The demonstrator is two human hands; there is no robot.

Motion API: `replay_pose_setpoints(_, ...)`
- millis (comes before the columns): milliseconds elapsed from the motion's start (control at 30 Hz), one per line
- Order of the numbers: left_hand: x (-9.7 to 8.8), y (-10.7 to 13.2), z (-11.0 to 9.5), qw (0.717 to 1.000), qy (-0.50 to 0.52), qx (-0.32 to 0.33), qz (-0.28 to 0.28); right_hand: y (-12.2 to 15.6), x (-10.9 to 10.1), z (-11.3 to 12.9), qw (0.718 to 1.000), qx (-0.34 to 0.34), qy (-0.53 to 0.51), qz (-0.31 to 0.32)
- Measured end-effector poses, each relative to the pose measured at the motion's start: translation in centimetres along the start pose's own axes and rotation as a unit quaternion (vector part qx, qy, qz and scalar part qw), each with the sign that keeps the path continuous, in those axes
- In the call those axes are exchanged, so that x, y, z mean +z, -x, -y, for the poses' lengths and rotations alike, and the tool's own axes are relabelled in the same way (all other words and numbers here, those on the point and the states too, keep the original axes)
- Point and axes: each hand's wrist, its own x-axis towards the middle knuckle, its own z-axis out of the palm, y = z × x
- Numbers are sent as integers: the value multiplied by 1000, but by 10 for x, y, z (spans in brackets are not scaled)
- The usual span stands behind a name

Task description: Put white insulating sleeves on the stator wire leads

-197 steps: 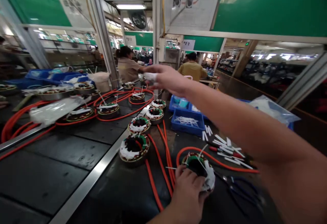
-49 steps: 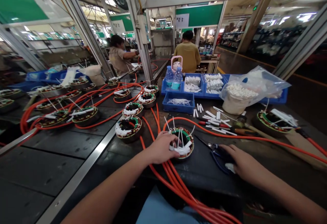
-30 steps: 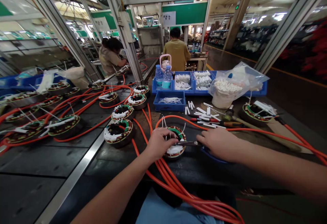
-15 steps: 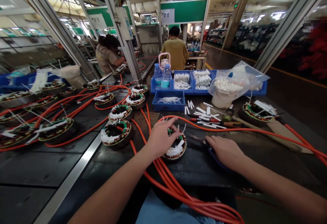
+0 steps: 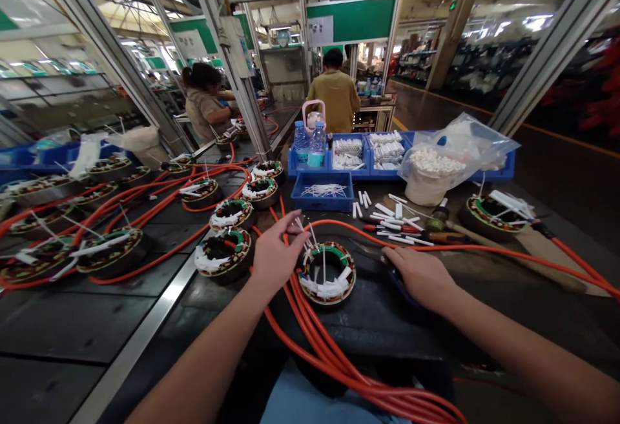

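left hand, fingers parted, hovers beside the ring; right hand, palm down, is curled around the pliers.

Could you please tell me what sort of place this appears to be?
Probably a factory workshop: many similar ring-shaped parts lie on the black worktops, blue bins hold small white pieces, and other people are farther back.

Dim light, glare on metal strip
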Motion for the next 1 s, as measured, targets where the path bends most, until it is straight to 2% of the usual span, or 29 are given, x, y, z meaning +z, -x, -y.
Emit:
replay_pose_setpoints(67,-4,-9,3,994,-48,-7,97,-14,-11,8,999,-29,18,5)
replay_pose_setpoints(133,-4,-18,5,980,-79,18,180,-31,-23,19,998,-57,35,17)
replay_pose_setpoints(200,-3,-24,6,974,-83,41,205,-45,-32,29,995,-81,50,29)
replay_pose_setpoints(300,-1,-27,9,975,-72,56,202,-59,-40,39,991,-112,61,36)
replay_pose_setpoints(500,2,-19,19,982,-26,64,176,-66,-32,40,989,-126,66,49)
replay_pose_setpoints(600,1,-12,21,988,0,56,142,-61,-27,35,990,-114,68,55)
replay_pose_setpoints(667,-4,-6,23,997,21,37,64,-56,-26,31,991,-101,66,54)
replay_pose_setpoints(733,-13,-2,25,997,58,-4,-46,-51,-28,28,992,-98,62,46)
replay_pose_setpoints(767,-17,-1,27,994,74,-29,-78,-50,-30,27,992,-102,62,43)
replay_pose_setpoints(800,-21,-1,28,992,83,-50,-75,-49,-32,27,991,-110,63,40)
replay_pose_setpoints(833,-24,-3,28,994,84,-61,-30,-51,-34,28,990,-121,66,40)
replay_pose_setpoints(933,-26,-11,26,978,66,-39,192,-59,-42,37,984,-153,82,43)
replay_pose_setpoints(967,-25,-15,24,969,64,-28,236,-63,-44,41,982,-162,86,44)
replay_pose_setpoints(1000,-23,-18,23,964,64,-22,256,-67,-46,44,980,-171,90,46)
